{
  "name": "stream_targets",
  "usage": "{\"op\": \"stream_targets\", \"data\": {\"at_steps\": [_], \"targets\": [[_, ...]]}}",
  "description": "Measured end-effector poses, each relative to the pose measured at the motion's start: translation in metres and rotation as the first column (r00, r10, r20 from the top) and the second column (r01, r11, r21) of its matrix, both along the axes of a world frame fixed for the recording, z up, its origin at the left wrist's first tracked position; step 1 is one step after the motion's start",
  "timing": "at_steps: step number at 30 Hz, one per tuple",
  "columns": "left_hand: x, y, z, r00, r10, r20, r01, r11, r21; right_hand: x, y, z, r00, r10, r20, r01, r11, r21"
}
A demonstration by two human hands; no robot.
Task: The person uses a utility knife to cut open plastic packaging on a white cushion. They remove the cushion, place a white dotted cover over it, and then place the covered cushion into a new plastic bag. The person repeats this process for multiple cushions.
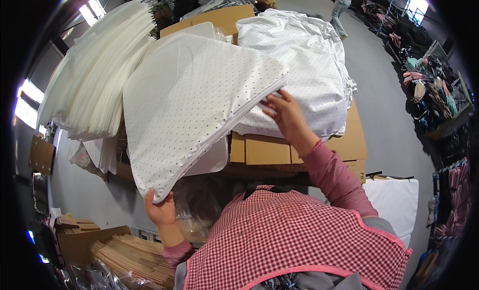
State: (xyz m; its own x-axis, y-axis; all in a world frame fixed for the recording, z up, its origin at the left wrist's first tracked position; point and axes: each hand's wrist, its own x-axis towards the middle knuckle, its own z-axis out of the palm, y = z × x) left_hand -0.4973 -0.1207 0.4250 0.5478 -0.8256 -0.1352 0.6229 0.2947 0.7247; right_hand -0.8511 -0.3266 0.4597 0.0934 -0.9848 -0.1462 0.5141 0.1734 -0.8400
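Note:
A white dotted fabric cover (pixel 194 95), spread flat and stiff as if around a panel, lies tilted in front of me. A zipper (pixel 219 133) runs along its near edge. My left hand (pixel 162 210) is closed on the cover's lower corner, thumb on top. At the opposite end of the zipper edge, my right hand (pixel 289 115) grips the right corner with bent fingers; some fingertips are hidden behind the fabric. Under the cover, part of a smooth white sheet (pixel 214 159) with a rounded corner sticks out. A pile of similar dotted covers (pixel 299 50) lies just beyond my right hand.
A tall stack of white foam sheets (pixel 95 80) leans at the left. Cardboard boxes (pixel 269 149) support the pile of covers. A carton of brown strips (pixel 132 260) stands lower left. Racks of bundled items (pixel 431 90) line the right side; a person (pixel 342 10) is far off.

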Motion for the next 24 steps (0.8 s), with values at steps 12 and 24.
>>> {"op": "stream_targets", "data": {"at_steps": [12,24], "targets": [[-0.001,0.01,-0.01,0.934,0.099,0.342,-0.161,0.974,0.157,-0.038,-0.074,-0.02,0.987,0.103,-0.12,-0.097,0.994,0.056],[0.028,0.021,-0.059,0.893,0.172,0.415,-0.31,0.904,0.293,-0.01,-0.119,-0.055,0.768,0.348,-0.538,-0.296,0.937,0.184]]}}
